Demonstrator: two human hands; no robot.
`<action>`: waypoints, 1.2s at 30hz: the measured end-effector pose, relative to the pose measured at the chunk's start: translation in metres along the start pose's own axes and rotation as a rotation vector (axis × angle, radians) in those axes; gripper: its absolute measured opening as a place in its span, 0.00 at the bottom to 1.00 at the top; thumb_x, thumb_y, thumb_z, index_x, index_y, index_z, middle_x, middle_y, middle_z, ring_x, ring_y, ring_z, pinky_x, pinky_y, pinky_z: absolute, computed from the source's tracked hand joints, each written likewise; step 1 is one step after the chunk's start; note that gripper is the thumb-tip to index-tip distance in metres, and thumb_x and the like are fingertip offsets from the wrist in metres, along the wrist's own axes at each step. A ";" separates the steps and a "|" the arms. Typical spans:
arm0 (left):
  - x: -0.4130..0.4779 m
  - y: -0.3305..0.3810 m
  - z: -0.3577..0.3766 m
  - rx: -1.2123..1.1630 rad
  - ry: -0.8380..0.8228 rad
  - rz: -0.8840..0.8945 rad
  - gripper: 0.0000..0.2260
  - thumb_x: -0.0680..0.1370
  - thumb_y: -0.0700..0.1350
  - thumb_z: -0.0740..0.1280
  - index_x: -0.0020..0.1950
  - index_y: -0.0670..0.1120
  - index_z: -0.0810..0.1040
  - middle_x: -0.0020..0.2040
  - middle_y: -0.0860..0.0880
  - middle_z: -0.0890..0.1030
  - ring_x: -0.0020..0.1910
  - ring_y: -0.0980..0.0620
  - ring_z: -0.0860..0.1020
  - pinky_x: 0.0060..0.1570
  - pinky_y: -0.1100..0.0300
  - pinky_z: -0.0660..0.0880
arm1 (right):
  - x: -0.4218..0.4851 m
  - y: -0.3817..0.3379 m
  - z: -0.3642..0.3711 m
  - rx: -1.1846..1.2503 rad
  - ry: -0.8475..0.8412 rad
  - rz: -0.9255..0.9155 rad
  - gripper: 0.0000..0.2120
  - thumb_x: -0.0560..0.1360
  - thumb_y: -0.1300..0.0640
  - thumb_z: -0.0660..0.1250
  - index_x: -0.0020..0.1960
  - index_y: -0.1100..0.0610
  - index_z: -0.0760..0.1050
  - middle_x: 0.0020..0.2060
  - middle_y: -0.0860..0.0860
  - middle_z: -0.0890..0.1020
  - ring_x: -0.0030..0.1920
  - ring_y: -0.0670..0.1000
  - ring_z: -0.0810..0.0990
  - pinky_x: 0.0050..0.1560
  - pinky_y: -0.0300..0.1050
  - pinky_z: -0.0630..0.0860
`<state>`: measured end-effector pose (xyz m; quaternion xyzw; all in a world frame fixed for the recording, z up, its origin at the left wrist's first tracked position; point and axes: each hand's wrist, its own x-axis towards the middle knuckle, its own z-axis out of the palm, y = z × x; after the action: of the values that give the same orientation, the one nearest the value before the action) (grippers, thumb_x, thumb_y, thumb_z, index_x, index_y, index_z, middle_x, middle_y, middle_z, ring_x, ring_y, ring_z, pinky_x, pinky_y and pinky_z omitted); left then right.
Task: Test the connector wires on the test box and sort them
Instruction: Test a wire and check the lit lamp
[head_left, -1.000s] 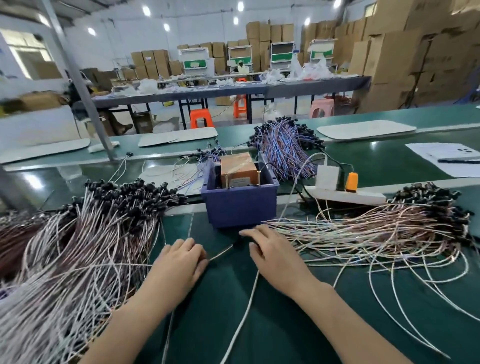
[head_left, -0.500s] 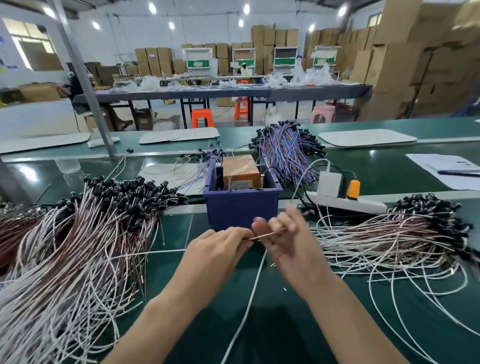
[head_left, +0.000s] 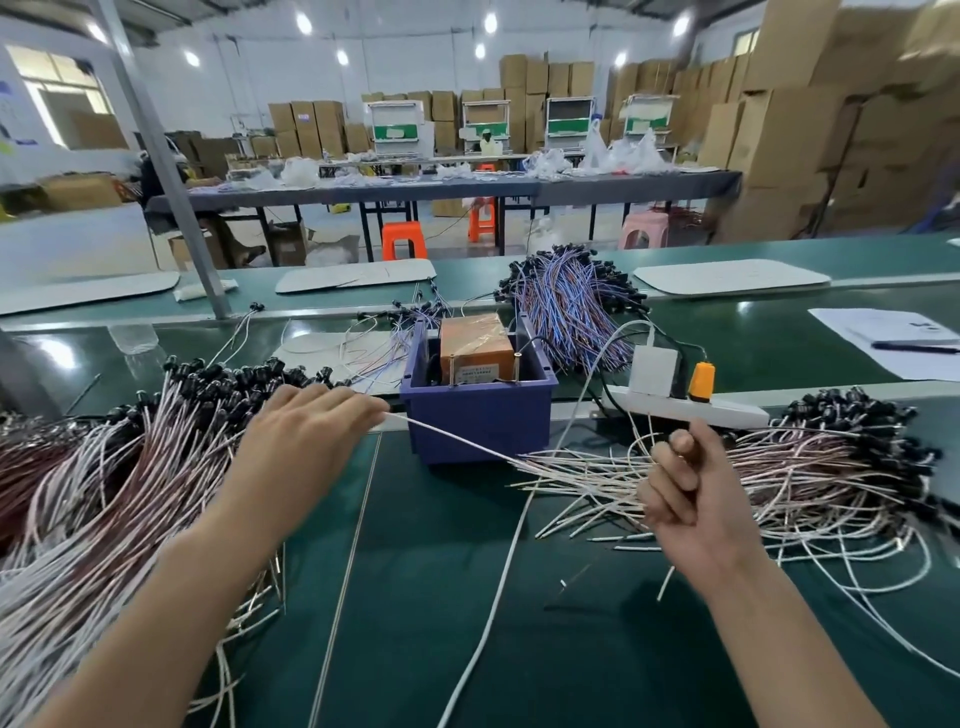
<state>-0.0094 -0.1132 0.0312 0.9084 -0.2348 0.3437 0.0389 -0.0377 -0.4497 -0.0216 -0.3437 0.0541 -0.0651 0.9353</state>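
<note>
Warehouse floor, stacked brown cardboard cartons (head_left: 779, 130) behind. Work is on a dark green bench mat (head_left: 467, 597).

- Orange-brown rectangular test box (head_left: 475, 340) sits inside a blue plastic bin (head_left: 480, 421), centre of bench. Two upright brass posts (head_left: 518, 366) stand at its near edge.
- Left hand (head_left: 306, 441): fingertips (head_left: 371, 408) pressed together, pinching one end of a thin white wire (head_left: 452, 436).
- The wire is pulled taut. Its long axis slopes from the left fingertips down and to the right, crossing in front of the bin's near wall and running into the strands by the right hand (head_left: 696, 499).
- Right hand: fingers curled into a loose fist, index knuckle raised. It appears to grip the same wire, though loose strands crowd the fist.
- Sorted or waiting stock: heap of white and brown wires with black connectors (head_left: 130, 467) at left, a similar spread heap (head_left: 831, 467) at right.

Key relation: the pinched end lies just left of the bin, below its rim, with the posts up and to the right of the fingertips. The left hand is nearer the box, so it likely makes the contact.

Hard to make out:
- The wire's far end is lost in the right heap.
- The bin wall hides the lower part of the box.
- The label is too small to read.
</note>
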 end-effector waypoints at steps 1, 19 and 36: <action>0.000 -0.006 -0.002 0.009 -0.005 -0.013 0.16 0.81 0.51 0.60 0.52 0.46 0.85 0.44 0.50 0.86 0.42 0.45 0.83 0.46 0.49 0.76 | 0.001 -0.004 -0.003 0.038 0.023 -0.014 0.23 0.84 0.48 0.56 0.31 0.51 0.71 0.22 0.46 0.61 0.24 0.47 0.47 0.19 0.37 0.54; -0.020 0.057 0.038 -0.795 -0.400 -0.311 0.05 0.82 0.49 0.65 0.52 0.59 0.80 0.39 0.60 0.83 0.36 0.58 0.80 0.38 0.65 0.75 | 0.001 -0.002 -0.021 0.219 0.112 -0.091 0.23 0.84 0.50 0.56 0.30 0.49 0.69 0.23 0.46 0.62 0.19 0.45 0.55 0.20 0.38 0.55; -0.033 0.124 0.074 -0.796 -0.385 -0.211 0.07 0.81 0.55 0.65 0.53 0.56 0.81 0.47 0.58 0.80 0.47 0.59 0.76 0.50 0.60 0.73 | 0.000 0.003 -0.020 0.246 0.128 -0.071 0.13 0.82 0.51 0.61 0.39 0.50 0.76 0.27 0.44 0.68 0.23 0.43 0.62 0.24 0.35 0.62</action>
<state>-0.0424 -0.2271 -0.0575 0.8890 -0.2577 0.0456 0.3757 -0.0407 -0.4604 -0.0386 -0.2235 0.0928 -0.1262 0.9620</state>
